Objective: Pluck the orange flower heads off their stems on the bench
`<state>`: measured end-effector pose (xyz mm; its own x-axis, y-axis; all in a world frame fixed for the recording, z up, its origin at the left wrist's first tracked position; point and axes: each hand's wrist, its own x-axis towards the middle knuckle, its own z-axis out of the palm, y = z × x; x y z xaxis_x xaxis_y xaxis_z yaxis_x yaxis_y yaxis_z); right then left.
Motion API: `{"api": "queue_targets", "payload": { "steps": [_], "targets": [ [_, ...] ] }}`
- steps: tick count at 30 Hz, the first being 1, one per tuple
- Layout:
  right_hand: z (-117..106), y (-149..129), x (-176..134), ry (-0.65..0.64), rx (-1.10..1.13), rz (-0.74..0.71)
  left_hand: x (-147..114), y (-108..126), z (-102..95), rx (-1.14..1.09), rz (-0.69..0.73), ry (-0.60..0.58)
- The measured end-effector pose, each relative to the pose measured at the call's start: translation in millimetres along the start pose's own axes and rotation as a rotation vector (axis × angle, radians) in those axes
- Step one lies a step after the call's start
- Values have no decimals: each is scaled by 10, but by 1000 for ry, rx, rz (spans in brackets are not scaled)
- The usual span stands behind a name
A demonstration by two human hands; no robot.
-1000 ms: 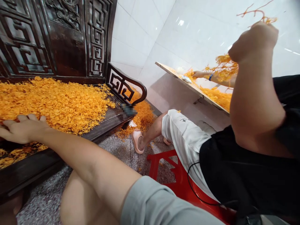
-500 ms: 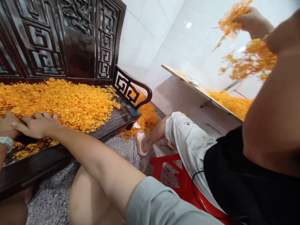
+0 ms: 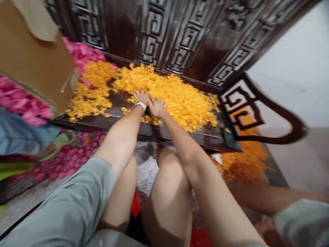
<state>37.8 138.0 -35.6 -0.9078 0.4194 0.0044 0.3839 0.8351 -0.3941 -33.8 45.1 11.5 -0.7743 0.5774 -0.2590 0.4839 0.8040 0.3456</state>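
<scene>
A broad heap of small orange flower-like pieces (image 3: 180,99) covers much of the dark wooden bench seat (image 3: 118,103). My left hand (image 3: 142,97), with a pale watch at the wrist, lies at the heap's near left side, fingers spread. Close beside it, my right hand (image 3: 157,107) rests against the front of the heap with its fingers stretched out. Both palms face down, so what lies under them is hidden. Left of my hands is a smaller orange pile (image 3: 89,99) on the same seat, past a strip of dark wood.
A cardboard box (image 3: 33,58) stands at the left, with pink petal-like pieces (image 3: 25,103) around it. Round pink pieces (image 3: 74,154) cover the floor below. Another person's leg (image 3: 25,133) is at the left. More orange pieces (image 3: 244,157) lie beyond the bench's armrest (image 3: 277,123).
My view has swung left, bringing in the box and pink pieces. The co-worker's hands with orange bunches have left the view. My hands remain at the heap.
</scene>
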Motion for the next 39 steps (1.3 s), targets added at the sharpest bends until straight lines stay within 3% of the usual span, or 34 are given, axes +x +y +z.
{"api": "queue_targets", "payload": {
  "steps": [1, 3, 6, 8, 10, 13, 15, 17, 19, 21, 25, 28, 33, 37, 39],
  "targets": [
    [48, 37, 62, -23, -7, -23, 139, -45, 94, -23, -39, 113],
    [110, 91, 139, -36, -60, -52, 361, -129, 283, -41, -62, 190],
    [122, 136, 150, -33, -96, -56, 536, -189, 466, -65, -35, 212],
    [105, 168, 135, -30, -90, -53, 598, -216, 465, -76, -7, 186],
    [83, 216, 126, -23, -75, -43, 668, -254, 339, -79, 43, 77],
    [65, 301, 124, -41, -106, -39, 809, -321, -62, -76, 190, -162],
    [66, 343, 122, -66, -160, -67, 894, -372, -386, -88, 248, -179],
    [74, 363, 117, -80, -196, -96, 939, -441, -647, -124, 236, -16],
    [81, 364, 107, -88, -210, -107, 933, -537, -766, -132, 192, 199],
    [84, 360, 97, -99, -219, -113, 892, -653, -717, -130, 155, 333],
    [78, 350, 83, -118, -229, -118, 829, -880, -386, -207, 19, 368],
    [65, 330, 75, -131, -233, -110, 870, -989, -324, -362, -39, 525],
    [34, 280, 55, -164, -246, -102, 929, -942, -730, -703, 106, 768],
    [36, 271, 31, -165, -249, -107, 879, -822, -1093, -806, 193, 1005],
    [34, 264, 12, -159, -236, -110, 868, -776, -1229, -791, 334, 917]
  ]
}}
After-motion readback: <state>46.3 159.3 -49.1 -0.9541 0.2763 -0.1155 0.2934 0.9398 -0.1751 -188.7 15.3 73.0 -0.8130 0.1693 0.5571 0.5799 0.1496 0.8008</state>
